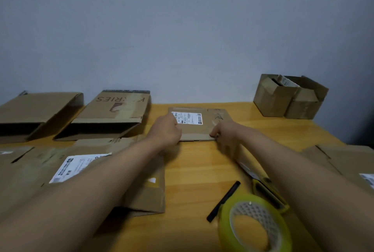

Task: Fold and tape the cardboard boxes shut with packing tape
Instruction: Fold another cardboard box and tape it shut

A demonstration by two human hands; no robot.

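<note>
Lying flat on the wooden table (273, 130), just past centre toward 12 o'clock, is a flattened cardboard box (199, 125) with a white shipping label (187, 118) on its upper face. Both hands are at its near edge: the left hand (167, 130) sits curled at the 9 o'clock corner, fingers bent down onto the cardboard, and the right hand (224, 130) pinches the 3 o'clock end of that edge between thumb and fingers. Whether the left fingers reach under the edge cannot be told.

This looks like the opening of the folding step (nothing on this box is raised into shape yet), so the next move probably calls for lifting the near edge and squaring the flat piece open before any flaps can be closed.

At 5 o'clock, close to the camera, a green tape dispenser (255, 223) waits untouched beside a black marker (223, 201). More flattened boxes spread out at 8 o'clock, one box with a large label (78, 167) lying under the left forearm. Two opened flat boxes (105, 118) rest at 10 o'clock against the wall (182, 29), and two small upright boxes (289, 98) stand at 2 o'clock, their flaps not yet shut.
</note>
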